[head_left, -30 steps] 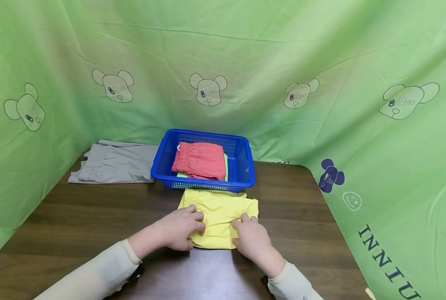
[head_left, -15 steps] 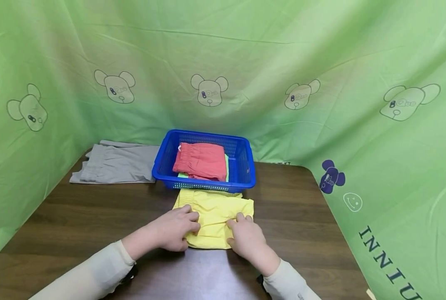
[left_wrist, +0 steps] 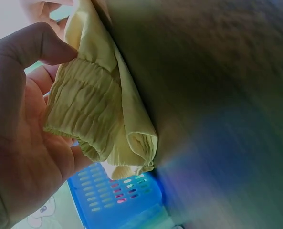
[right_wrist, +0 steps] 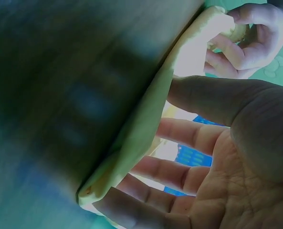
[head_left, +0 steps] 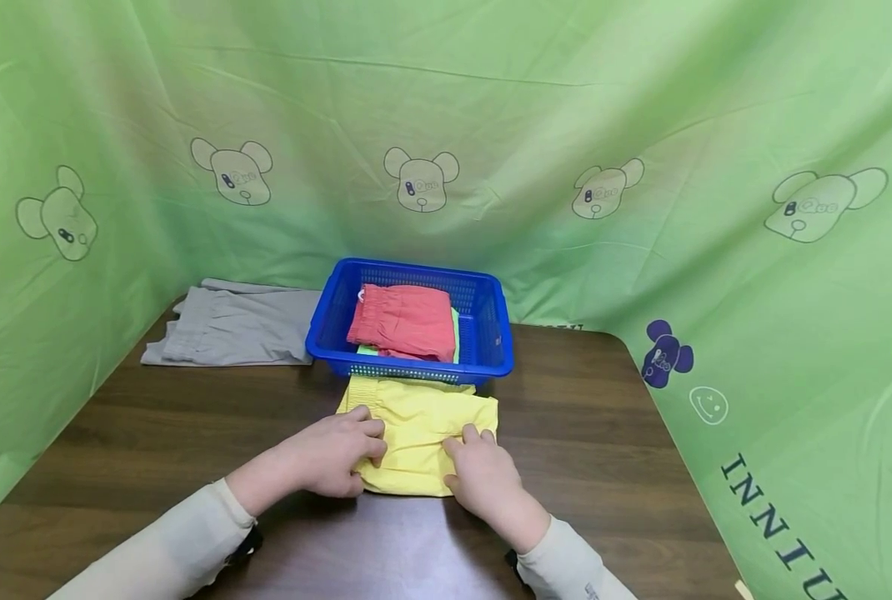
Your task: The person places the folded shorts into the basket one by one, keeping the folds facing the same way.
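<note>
Folded yellow shorts (head_left: 416, 429) lie on the table with their gathered waistband at the left. My left hand (head_left: 333, 454) holds the waistband end; in the left wrist view its thumb presses the near fold beside the ribbed elastic (left_wrist: 86, 93), fingers behind the cloth. At the other end, my right hand (head_left: 485, 477) grips the shorts, fingertips curled on top where a crease runs. From the right wrist view, the right thumb (right_wrist: 203, 98) sits at the near folded edge and the fingers spread along the far side.
Just behind the yellow shorts stands a blue plastic basket (head_left: 485, 365). Folded red shorts (head_left: 408, 321) rest inside it, over a bright green cloth (head_left: 456, 333). A grey folded garment (head_left: 243, 329) lies left of the basket. Green printed curtains (head_left: 513, 108) enclose the wooden table (head_left: 581, 433).
Both hands have shifted slightly left, and the yellow shorts have slid left with them across the table. The basket and the grey garment stay where they were.
</note>
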### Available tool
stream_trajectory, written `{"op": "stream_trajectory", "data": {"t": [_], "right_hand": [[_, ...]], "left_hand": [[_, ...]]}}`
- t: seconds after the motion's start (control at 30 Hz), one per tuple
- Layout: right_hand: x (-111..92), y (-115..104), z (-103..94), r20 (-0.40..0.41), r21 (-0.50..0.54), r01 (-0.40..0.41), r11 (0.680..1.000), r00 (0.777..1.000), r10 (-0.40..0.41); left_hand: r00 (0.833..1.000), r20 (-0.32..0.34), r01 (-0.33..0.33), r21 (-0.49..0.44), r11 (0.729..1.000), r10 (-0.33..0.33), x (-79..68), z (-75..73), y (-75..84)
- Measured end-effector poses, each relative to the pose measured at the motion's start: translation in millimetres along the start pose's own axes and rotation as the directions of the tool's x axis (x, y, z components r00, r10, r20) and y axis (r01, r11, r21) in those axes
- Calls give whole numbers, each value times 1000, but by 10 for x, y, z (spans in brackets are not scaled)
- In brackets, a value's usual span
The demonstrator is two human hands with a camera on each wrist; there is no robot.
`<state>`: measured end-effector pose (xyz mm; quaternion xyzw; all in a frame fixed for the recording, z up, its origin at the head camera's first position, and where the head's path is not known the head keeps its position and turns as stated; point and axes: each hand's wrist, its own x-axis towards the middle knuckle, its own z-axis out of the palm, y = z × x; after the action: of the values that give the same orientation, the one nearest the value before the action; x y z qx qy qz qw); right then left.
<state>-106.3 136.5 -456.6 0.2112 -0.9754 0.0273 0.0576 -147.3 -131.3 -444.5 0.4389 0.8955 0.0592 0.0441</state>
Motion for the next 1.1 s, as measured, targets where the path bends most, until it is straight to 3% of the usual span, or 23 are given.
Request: {"op": "stream_trajectory", "data": {"t": [0.33,0.63,0.87,1.1], "right_hand": [[80,57,-22,26,52,86,995,996,-87],[82,243,-66,19,175,193,966,980,-199],[102,341,-75,51,236,204,950,974,-222],[129,402,-96,56,293,178,940,978,-202]], "left_hand": [[999,-16,44,-6,999,-44,-84,28,-56],[999,-37,13,-37,999,-14,-142,-6,-64],[999,-41,28,-72,997,-31,-136,-25,-83],[991,-127,17,-96,995,-29,-109,-16,-117]]}}
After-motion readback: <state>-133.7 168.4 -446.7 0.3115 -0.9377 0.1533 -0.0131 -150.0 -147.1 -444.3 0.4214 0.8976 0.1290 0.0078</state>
